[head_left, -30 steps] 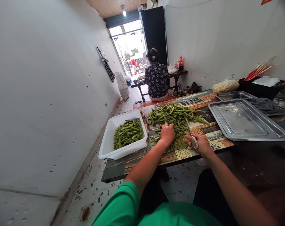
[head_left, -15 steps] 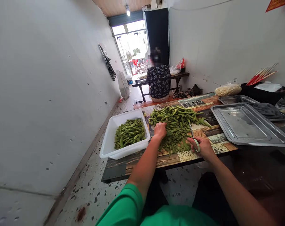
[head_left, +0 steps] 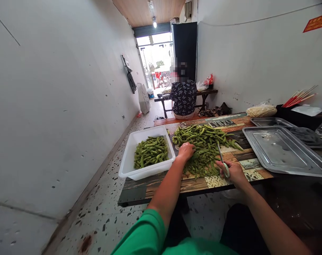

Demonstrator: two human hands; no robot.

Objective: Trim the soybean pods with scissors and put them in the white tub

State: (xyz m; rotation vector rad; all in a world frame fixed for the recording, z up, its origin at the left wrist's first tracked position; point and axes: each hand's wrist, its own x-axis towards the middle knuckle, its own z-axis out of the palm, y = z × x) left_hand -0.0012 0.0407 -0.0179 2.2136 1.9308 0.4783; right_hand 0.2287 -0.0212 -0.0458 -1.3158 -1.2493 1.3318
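A loose heap of green soybean pods (head_left: 203,134) lies on the patterned table, with smaller pods and trimmings (head_left: 202,163) spread along its near side. My left hand (head_left: 186,151) rests at the heap's left edge, its fingers curled in among the pods; whatever they grip is hidden. My right hand (head_left: 234,172) has its fingers through the pale handles of a pair of scissors (head_left: 220,154), whose blades point away from me toward the heap. Left of my left hand stands a white plastic tub (head_left: 127,161), partly filled with pods (head_left: 151,152).
Metal trays (head_left: 283,150) occupy the table's right side, a dark cloth-like bundle (head_left: 308,134) beside them. Behind are a bag of skewers (head_left: 261,110) and a black box (head_left: 289,113) with red-ended sticks. A person (head_left: 184,99) sits beyond, facing away. A wall (head_left: 70,106) runs along the left.
The view has tilted slightly up and to the left, so everything sits lower and further right. Both hands keep about the same places over the pods, scissors still in the right.
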